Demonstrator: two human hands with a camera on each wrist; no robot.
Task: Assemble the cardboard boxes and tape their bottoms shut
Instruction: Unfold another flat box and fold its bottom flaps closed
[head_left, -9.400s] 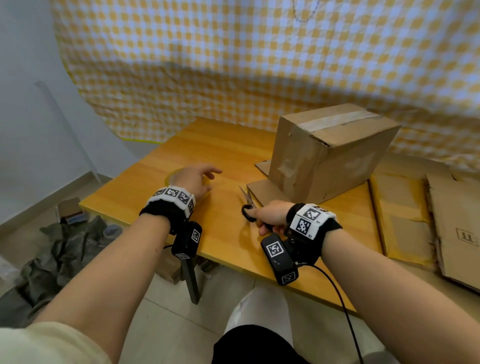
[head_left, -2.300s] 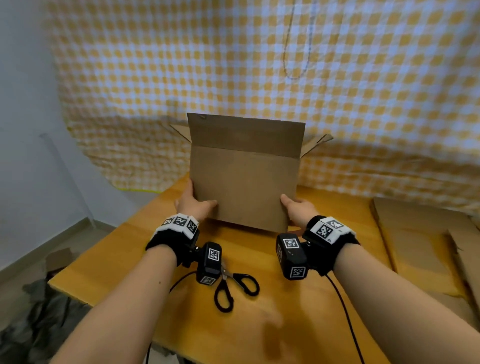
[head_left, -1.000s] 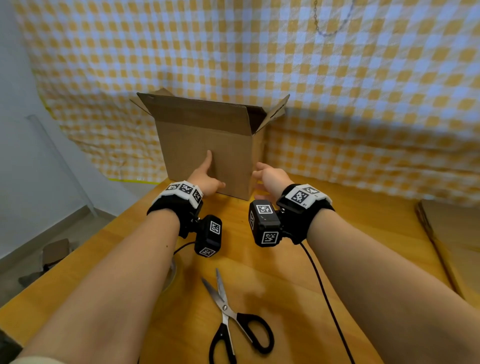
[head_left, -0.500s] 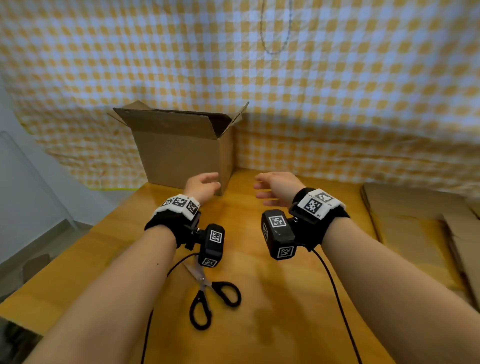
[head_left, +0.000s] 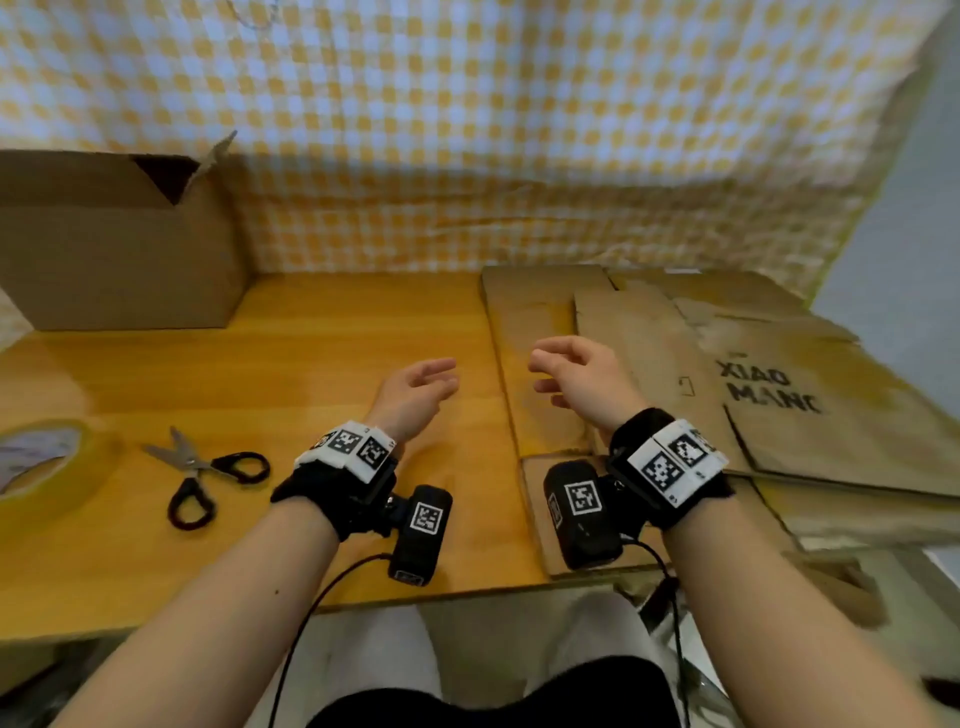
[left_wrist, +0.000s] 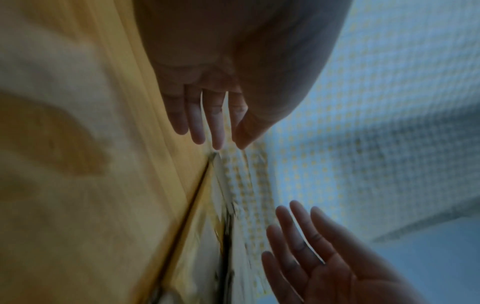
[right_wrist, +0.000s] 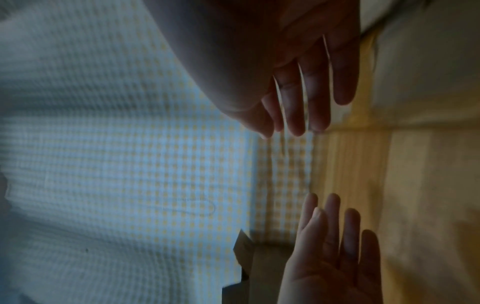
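An assembled cardboard box (head_left: 114, 244) stands upright at the table's back left with its top flaps open. A stack of flattened cardboard boxes (head_left: 675, 353) lies on the right half of the table. My left hand (head_left: 431, 376) hovers over bare wood just left of the stack, fingers relaxed and holding nothing. My right hand (head_left: 545, 369) hovers above the stack's near left part, fingers loosely spread and empty. In the left wrist view my left hand (left_wrist: 207, 123) and right hand (left_wrist: 311, 257) face each other, palms inward. The right wrist view shows the same, with the box (right_wrist: 249, 267) behind.
Black-handled scissors (head_left: 202, 473) lie on the wooden table (head_left: 337, 322) to the left of my left wrist. A roll of clear tape (head_left: 36, 467) sits at the near left edge. A yellow checked cloth (head_left: 467, 130) hangs behind the table.
Both hands have left the assembled box at the back left and moved right to the flattened stack. My head has turned right, bringing the stack into view.
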